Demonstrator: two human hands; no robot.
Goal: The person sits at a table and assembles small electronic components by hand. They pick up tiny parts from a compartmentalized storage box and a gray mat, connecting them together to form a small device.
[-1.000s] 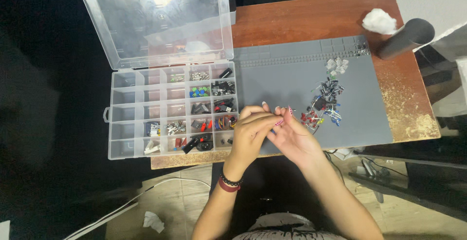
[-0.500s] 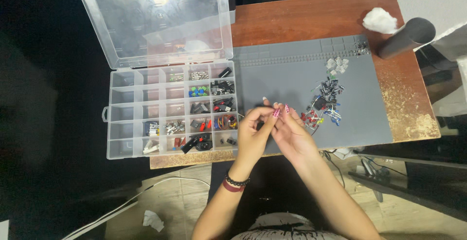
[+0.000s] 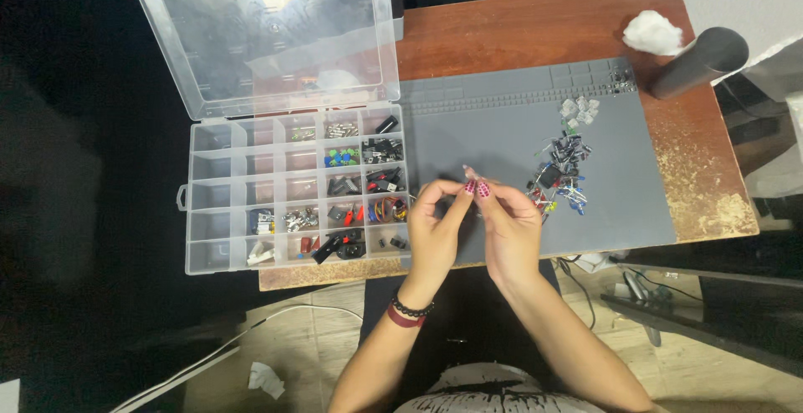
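1. Fingertips of left hand (image 3: 435, 225) and right hand (image 3: 506, 220) meet, pinched on a tiny part too small to identify, above the grey mat (image 3: 502, 133).
2. Risk, I think: it slips, falling among the loose components (image 3: 560, 170) or off the table (image 3: 535, 36).

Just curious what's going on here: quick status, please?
Left hand and right hand pinch something tiny together over grey mat. Loose parts pile right; open organizer box left. Nothing blocking.

Whatever the hands (image 3: 473, 220) pinch between fingertips is too small to identify; the loose parts (image 3: 559, 174) and organizer box (image 3: 293, 187) contents blur together.
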